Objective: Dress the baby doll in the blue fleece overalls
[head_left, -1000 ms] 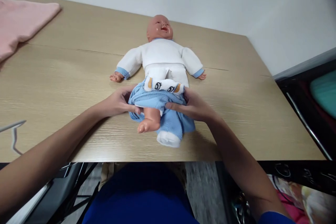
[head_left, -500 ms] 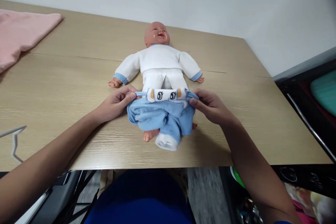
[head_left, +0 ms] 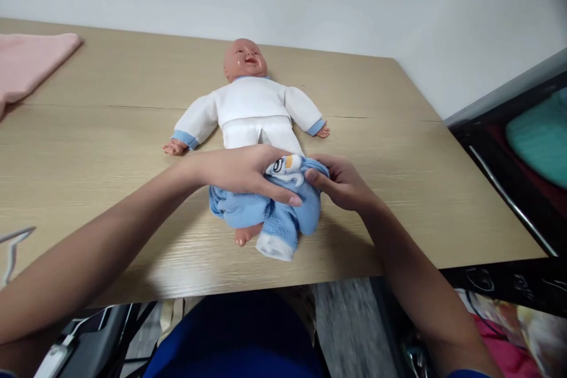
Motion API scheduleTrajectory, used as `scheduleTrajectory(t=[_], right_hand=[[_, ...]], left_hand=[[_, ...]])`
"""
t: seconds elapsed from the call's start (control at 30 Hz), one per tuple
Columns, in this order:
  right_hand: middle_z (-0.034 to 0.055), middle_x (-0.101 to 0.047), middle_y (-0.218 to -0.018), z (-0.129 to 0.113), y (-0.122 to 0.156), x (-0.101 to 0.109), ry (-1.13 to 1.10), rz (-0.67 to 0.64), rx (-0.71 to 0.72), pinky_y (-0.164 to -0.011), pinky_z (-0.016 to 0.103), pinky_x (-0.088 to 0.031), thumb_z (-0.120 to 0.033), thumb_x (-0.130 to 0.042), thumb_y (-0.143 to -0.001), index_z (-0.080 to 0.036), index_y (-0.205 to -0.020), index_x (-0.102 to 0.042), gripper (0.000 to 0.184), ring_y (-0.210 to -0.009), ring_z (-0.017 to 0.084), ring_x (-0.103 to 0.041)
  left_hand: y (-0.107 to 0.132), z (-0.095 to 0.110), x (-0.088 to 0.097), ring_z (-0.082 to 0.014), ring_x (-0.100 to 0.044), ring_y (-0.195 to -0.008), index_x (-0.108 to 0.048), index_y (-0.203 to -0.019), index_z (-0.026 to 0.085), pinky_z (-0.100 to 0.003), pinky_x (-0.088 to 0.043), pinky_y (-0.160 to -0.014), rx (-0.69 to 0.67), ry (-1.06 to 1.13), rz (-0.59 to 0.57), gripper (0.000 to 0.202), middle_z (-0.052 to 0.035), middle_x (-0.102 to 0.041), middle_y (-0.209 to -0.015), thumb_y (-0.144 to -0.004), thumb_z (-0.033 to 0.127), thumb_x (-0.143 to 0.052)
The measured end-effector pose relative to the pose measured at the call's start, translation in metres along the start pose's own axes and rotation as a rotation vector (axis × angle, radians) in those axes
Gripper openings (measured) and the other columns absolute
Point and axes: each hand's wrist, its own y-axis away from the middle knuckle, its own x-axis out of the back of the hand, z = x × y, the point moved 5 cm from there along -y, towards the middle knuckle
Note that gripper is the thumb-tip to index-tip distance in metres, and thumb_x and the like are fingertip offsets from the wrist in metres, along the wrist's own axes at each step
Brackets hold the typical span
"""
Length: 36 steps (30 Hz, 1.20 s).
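A baby doll (head_left: 248, 100) in a white top lies on its back on the wooden table (head_left: 88, 147), head away from me. Light blue fleece trousers (head_left: 270, 212) with a cartoon-eyed waistband are bunched around its legs; one bare foot (head_left: 241, 237) and a white cuff stick out toward me. My left hand (head_left: 243, 171) lies across the doll's hips, fingers laid over the trousers' waistband. My right hand (head_left: 341, 180) pinches the right side of the waistband, fingers closed on the cloth.
A folded pink cloth (head_left: 26, 62) lies at the table's far left. A metal hanger's tip (head_left: 13, 242) shows at the left edge. To the right stands a dark bin with a teal item (head_left: 540, 136). My blue-clad lap is below the table's front edge.
My left hand moved from the left side of the waistband across the doll's hips, covering part of the waistband. The trousers sit slightly higher on the legs. The view shifted right.
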Motion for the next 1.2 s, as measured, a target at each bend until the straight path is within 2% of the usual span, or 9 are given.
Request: scheduleTrajectory(t=[0.1,0.27,0.5,0.63,0.77,0.87,0.97,1.07,1.2], right_hand=[[-0.0031,-0.054,-0.078,-0.001,0.001,0.004,-0.055,-0.137,-0.052,-0.06,0.024,-0.04,-0.059,-0.078,-0.101,-0.018,-0.092,-0.07,0.043,-0.069,0.013,-0.049],[-0.0011,-0.07,-0.087,0.002,0.008,-0.004,-0.058,-0.452,-0.158,-0.079,0.028,-0.054,-0.049,-0.09,-0.092,-0.019,-0.091,-0.078,0.033,-0.084,0.018,-0.064],[0.0024,-0.077,-0.112,0.021,0.004,0.001,-0.275,-0.148,-0.154,-0.089,0.028,-0.057,-0.061,-0.079,-0.1,-0.022,-0.122,-0.078,0.044,-0.098,0.018,-0.068],[0.0017,-0.075,-0.105,0.017,0.002,-0.008,-0.282,-0.292,-0.218,-0.08,0.026,-0.056,-0.059,-0.078,-0.102,-0.02,-0.123,-0.077,0.044,-0.088,0.016,-0.065],[-0.0043,-0.065,-0.08,0.005,0.007,-0.014,-0.264,-0.499,-0.186,-0.068,0.023,-0.049,-0.042,-0.091,-0.093,-0.018,-0.093,-0.074,0.029,-0.073,0.013,-0.058],[-0.0047,-0.064,-0.077,0.004,0.01,-0.012,-0.284,-0.448,-0.148,-0.067,0.024,-0.051,-0.038,-0.091,-0.094,-0.019,-0.091,-0.072,0.027,-0.071,0.013,-0.059],[-0.0013,-0.07,-0.089,0.006,0.009,-0.009,-0.33,-0.294,-0.075,-0.076,0.026,-0.056,-0.045,-0.084,-0.101,-0.019,-0.1,-0.073,0.028,-0.081,0.015,-0.065],[-0.0005,-0.071,-0.094,0.008,0.007,-0.012,-0.322,-0.208,-0.047,-0.084,0.026,-0.057,-0.05,-0.078,-0.105,-0.019,-0.104,-0.074,0.032,-0.085,0.014,-0.065],[0.0007,-0.073,-0.096,0.006,0.007,-0.023,-0.365,-0.297,-0.124,-0.077,0.025,-0.058,-0.057,-0.076,-0.104,-0.019,-0.117,-0.074,0.04,-0.082,0.014,-0.065]], left_hand=[[-0.005,-0.016,-0.001,-0.0172,-0.066,-0.074,-0.069,-0.089,0.02,-0.028,-0.048,-0.065,-0.03,0.129,-0.126,0.039,0.0007,-0.071,-0.084,-0.096,0.056,-0.082],[-0.005,-0.038,-0.002,-0.0237,-0.076,-0.106,-0.076,-0.118,0.02,-0.032,-0.06,-0.092,-0.136,0.204,-0.039,0.032,-0.008,-0.081,-0.121,-0.109,0.05,-0.066],[-0.006,-0.06,-0.01,-0.0268,-0.077,-0.092,-0.077,-0.113,0.017,-0.034,-0.064,-0.079,-0.091,0.459,-0.22,0.063,-0.01,-0.082,-0.107,-0.081,0.07,-0.092],[-0.004,-0.064,-0.012,-0.0223,-0.074,-0.08,-0.077,-0.095,0.017,-0.03,-0.062,-0.075,-0.059,0.433,-0.301,0.041,-0.0054,-0.079,-0.089,-0.084,0.053,-0.096],[-0.005,-0.051,-0.011,-0.0245,-0.076,-0.096,-0.079,-0.105,0.017,-0.032,-0.063,-0.089,-0.172,0.405,-0.308,0.032,-0.0076,-0.082,-0.103,-0.098,0.048,-0.083],[-0.006,-0.049,-0.007,-0.0249,-0.075,-0.106,-0.077,-0.116,0.017,-0.03,-0.062,-0.092,-0.168,0.359,-0.251,0.033,-0.009,-0.082,-0.116,-0.1,0.046,-0.08],[-0.004,-0.056,-0.004,-0.0211,-0.073,-0.093,-0.075,-0.11,0.017,-0.027,-0.062,-0.08,-0.137,0.372,-0.207,0.04,-0.0069,-0.08,-0.106,-0.098,0.055,-0.082],[-0.001,-0.065,-0.007,-0.023,-0.074,-0.085,-0.076,-0.102,0.017,-0.03,-0.065,-0.077,-0.083,0.529,-0.263,0.058,-0.0083,-0.08,-0.096,-0.083,0.069,-0.091],[0.003,-0.064,-0.017,-0.0317,-0.081,-0.087,-0.083,-0.106,0.017,-0.041,-0.07,-0.079,-0.006,0.701,-0.433,0.061,-0.0146,-0.084,-0.095,-0.07,0.064,-0.101]])
